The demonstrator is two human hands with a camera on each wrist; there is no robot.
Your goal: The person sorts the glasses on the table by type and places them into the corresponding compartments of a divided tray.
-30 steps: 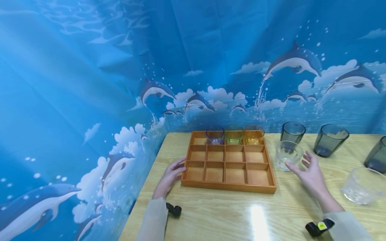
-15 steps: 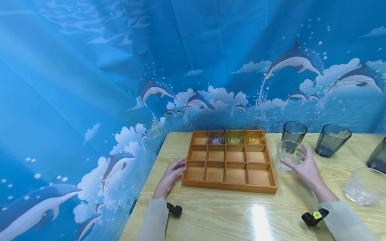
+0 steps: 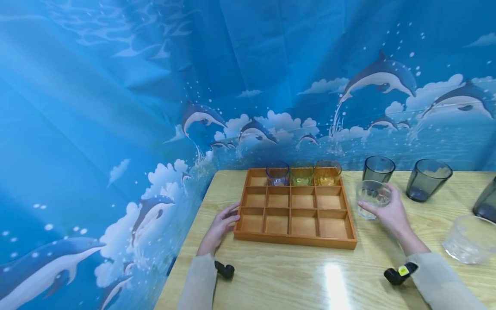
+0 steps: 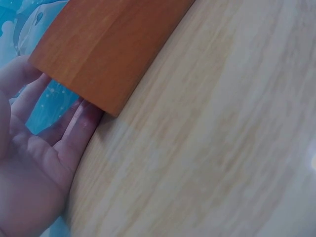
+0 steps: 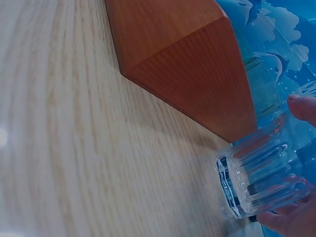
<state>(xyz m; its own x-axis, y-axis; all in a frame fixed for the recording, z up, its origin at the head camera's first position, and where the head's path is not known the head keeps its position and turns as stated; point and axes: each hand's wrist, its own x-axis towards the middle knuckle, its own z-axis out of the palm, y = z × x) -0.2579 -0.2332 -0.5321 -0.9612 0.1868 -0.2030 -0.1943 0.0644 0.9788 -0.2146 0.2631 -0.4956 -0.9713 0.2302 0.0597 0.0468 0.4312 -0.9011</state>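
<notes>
My right hand [image 3: 395,215] grips a clear drinking glass [image 3: 373,199], thumb on the near side and fingers round the right side. Upright beside the right edge of the wooden compartment tray [image 3: 294,239], this glass shows its ridged wall and thick base [image 5: 234,185] in the right wrist view. Whether the base touches the table cannot be told. My left hand [image 3: 218,228] touches the tray's left side with loosely extended fingers [image 4: 81,123]. In the tray's back row stand a blue glass [image 3: 277,174], a green glass [image 3: 302,174] and a yellow glass [image 3: 327,174].
Grey tumblers [image 3: 428,181] stand behind and right of my right hand, one [image 3: 379,165] just behind the held glass. Another clear glass [image 3: 466,241] is near the right edge. A dolphin-printed curtain [image 3: 248,86] hangs behind the wooden table [image 3: 286,275].
My right hand has moved left and closed its fingers round the clear glass, which stays in about the same spot. My left hand stays at the tray's side.
</notes>
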